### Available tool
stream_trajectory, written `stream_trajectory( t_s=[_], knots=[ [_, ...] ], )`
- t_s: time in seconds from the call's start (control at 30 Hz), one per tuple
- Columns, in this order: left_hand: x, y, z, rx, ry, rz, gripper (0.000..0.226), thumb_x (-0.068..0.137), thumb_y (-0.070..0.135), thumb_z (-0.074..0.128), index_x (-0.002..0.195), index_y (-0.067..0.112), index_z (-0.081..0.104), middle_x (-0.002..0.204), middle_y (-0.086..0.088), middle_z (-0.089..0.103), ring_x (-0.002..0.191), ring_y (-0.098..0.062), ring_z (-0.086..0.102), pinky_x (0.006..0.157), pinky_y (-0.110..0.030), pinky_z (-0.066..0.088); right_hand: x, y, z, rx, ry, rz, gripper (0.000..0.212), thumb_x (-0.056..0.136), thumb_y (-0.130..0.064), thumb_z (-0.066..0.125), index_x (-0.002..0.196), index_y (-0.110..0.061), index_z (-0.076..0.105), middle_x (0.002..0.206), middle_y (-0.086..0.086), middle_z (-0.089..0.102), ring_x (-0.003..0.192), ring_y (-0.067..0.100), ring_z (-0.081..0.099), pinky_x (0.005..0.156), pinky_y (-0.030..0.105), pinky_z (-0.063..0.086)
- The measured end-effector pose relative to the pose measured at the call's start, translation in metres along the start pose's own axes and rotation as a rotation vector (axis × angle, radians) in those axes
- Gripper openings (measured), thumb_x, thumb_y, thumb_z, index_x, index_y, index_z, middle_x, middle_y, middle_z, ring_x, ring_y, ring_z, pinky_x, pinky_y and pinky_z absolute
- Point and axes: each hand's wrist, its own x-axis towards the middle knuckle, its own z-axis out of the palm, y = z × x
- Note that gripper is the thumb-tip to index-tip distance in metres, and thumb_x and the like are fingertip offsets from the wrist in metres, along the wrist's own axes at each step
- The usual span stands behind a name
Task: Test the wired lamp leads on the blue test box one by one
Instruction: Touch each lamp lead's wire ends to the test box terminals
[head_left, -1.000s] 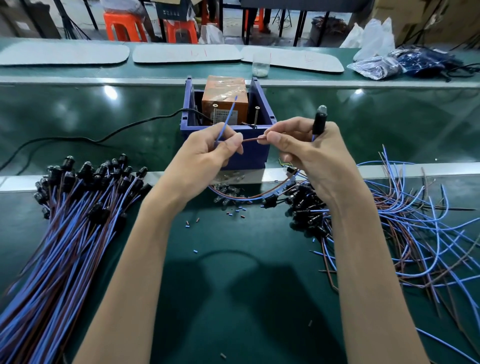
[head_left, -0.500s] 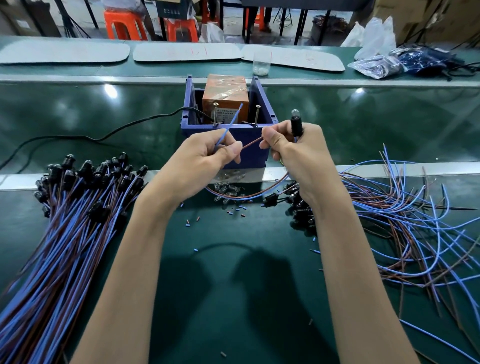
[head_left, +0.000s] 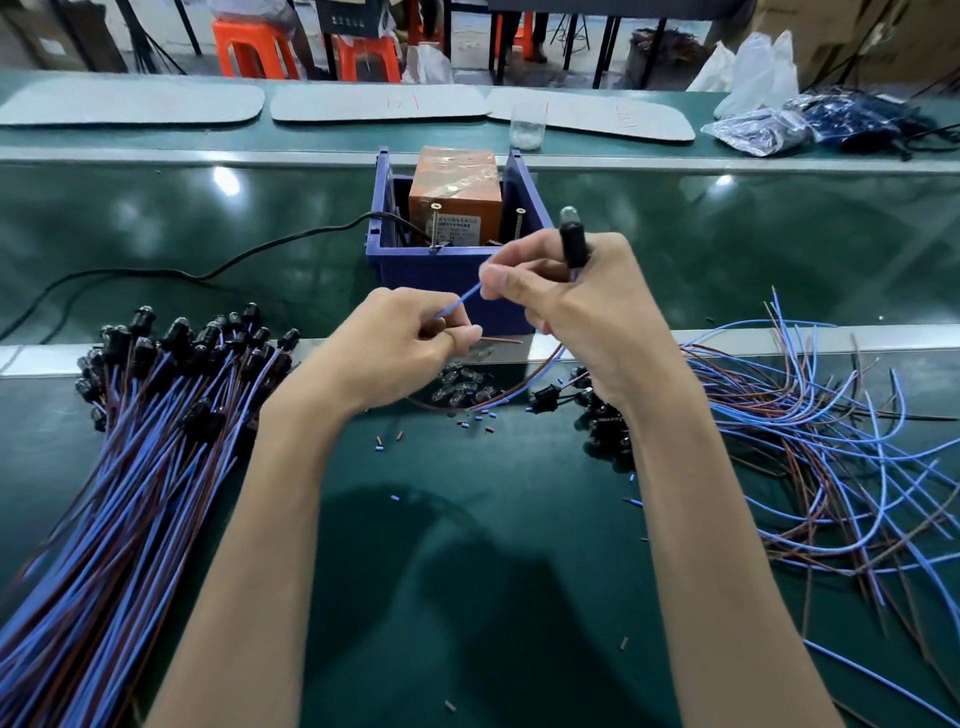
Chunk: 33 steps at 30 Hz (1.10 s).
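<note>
The blue test box (head_left: 441, 270) stands at the middle of the green bench, with an orange block (head_left: 457, 195) and two upright screws (head_left: 435, 223) inside. My right hand (head_left: 576, 312) grips a black lamp holder (head_left: 571, 241) with a clear bulb on top, just right of the box front. The blue lead (head_left: 460, 304) runs between both hands. My left hand (head_left: 400, 348) pinches that blue lead and the brown lead (head_left: 501, 341), in front of the box.
A big bundle of wired lamps (head_left: 130, 441) lies at the left. Loose lamps with blue and brown wires (head_left: 810, 441) spread at the right. Clear bulbs (head_left: 462, 387) and wire scraps sit below the box. A black cable (head_left: 208, 270) runs left from the box.
Both hands have dropped a little toward me, away from the screws. My right hand now pinches the blue lead's end, and the brown lead points right from my left hand.
</note>
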Motion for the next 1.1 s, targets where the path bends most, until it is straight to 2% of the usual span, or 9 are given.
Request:
stream_trajectory(
  t_s=[0.1, 0.23, 0.37, 0.47, 0.57, 0.67, 0.73, 0.97, 1.1],
  knots=[
    [0.001, 0.001, 0.001, 0.014, -0.018, -0.005, 0.027, 0.093, 0.023, 0.061, 0.066, 0.020, 0.058, 0.040, 0.013, 0.041, 0.043, -0.007, 0.036, 0.046, -0.015, 0.029, 0.000, 0.002, -0.004, -0.058, 0.005, 0.001, 0.012, 0.082, -0.008, 0.074, 0.072, -0.013, 0.070, 0.069, 0.007, 0.071, 0.047, 0.011, 0.044, 0.049, 0.018, 0.038],
    [0.004, 0.003, 0.001, -0.057, 0.027, -0.023, 0.028, 0.097, 0.036, 0.051, 0.080, 0.014, 0.056, 0.050, 0.013, 0.048, 0.048, -0.001, 0.040, 0.048, -0.014, 0.032, 0.001, 0.003, -0.004, -0.244, 0.057, -0.034, 0.020, 0.087, -0.017, 0.070, 0.069, -0.023, 0.066, 0.062, -0.009, 0.066, 0.052, 0.000, 0.049, 0.061, 0.018, 0.042],
    [0.007, 0.007, 0.009, -0.123, 0.056, -0.078, 0.017, 0.099, 0.039, 0.043, 0.091, 0.025, 0.045, 0.070, 0.007, 0.050, 0.055, 0.001, 0.042, 0.058, -0.014, 0.034, 0.002, 0.001, 0.001, -0.447, 0.124, -0.093, 0.017, 0.092, -0.020, 0.063, 0.077, -0.013, 0.068, 0.058, -0.019, 0.056, 0.056, -0.011, 0.050, 0.056, 0.004, 0.034],
    [0.009, 0.007, 0.013, -0.264, 0.031, -0.099, 0.009, 0.100, 0.034, 0.044, 0.097, 0.025, 0.044, 0.066, 0.007, 0.042, 0.048, 0.000, 0.039, 0.056, -0.022, 0.035, 0.004, 0.003, 0.003, -0.522, 0.169, -0.097, 0.020, 0.093, -0.023, 0.061, 0.082, -0.008, 0.068, 0.063, -0.013, 0.058, 0.060, 0.002, 0.050, 0.056, 0.009, 0.034],
    [0.011, 0.009, 0.008, -0.479, 0.043, -0.179, 0.012, 0.100, 0.026, 0.047, 0.089, 0.024, 0.053, 0.057, 0.014, 0.036, 0.041, -0.001, 0.031, 0.044, -0.017, 0.027, 0.005, 0.006, 0.000, -0.515, 0.167, -0.049, 0.019, 0.094, -0.026, 0.059, 0.085, -0.011, 0.067, 0.067, -0.009, 0.062, 0.067, 0.008, 0.055, 0.061, 0.017, 0.038],
    [0.011, 0.011, 0.006, -0.522, 0.094, -0.202, 0.027, 0.099, 0.029, 0.050, 0.074, 0.022, 0.059, 0.054, 0.010, 0.033, 0.044, -0.006, 0.026, 0.043, -0.020, 0.023, 0.006, 0.007, -0.001, -0.423, 0.117, -0.014, 0.017, 0.095, -0.025, 0.058, 0.084, -0.015, 0.065, 0.065, -0.015, 0.061, 0.057, -0.009, 0.053, 0.057, 0.006, 0.038],
    [0.009, 0.015, 0.007, -0.498, 0.109, -0.165, 0.032, 0.099, 0.030, 0.051, 0.069, 0.022, 0.058, 0.057, 0.002, 0.030, 0.048, -0.010, 0.023, 0.046, -0.026, 0.020, 0.007, 0.008, 0.000, -0.398, 0.103, -0.012, 0.018, 0.096, -0.025, 0.058, 0.083, -0.014, 0.064, 0.064, -0.015, 0.061, 0.055, -0.010, 0.051, 0.055, 0.006, 0.037],
    [0.006, 0.028, 0.007, -0.576, 0.141, -0.151, 0.035, 0.099, 0.019, 0.047, 0.064, 0.019, 0.051, 0.044, 0.014, 0.026, 0.041, -0.004, 0.021, 0.039, -0.016, 0.019, 0.007, 0.009, -0.002, -0.276, 0.048, -0.026, 0.025, 0.097, -0.022, 0.056, 0.072, -0.024, 0.054, 0.060, -0.011, 0.062, 0.056, 0.006, 0.048, 0.067, 0.032, 0.043],
    [0.006, 0.029, 0.008, -0.554, 0.160, -0.178, 0.037, 0.097, 0.018, 0.048, 0.060, 0.018, 0.048, 0.046, 0.012, 0.026, 0.041, -0.004, 0.022, 0.040, -0.017, 0.019, 0.007, 0.011, 0.001, -0.353, 0.016, -0.038, 0.031, 0.099, -0.019, 0.051, 0.068, -0.025, 0.048, 0.057, -0.011, 0.057, 0.052, 0.003, 0.045, 0.059, 0.020, 0.038]
  ],
)
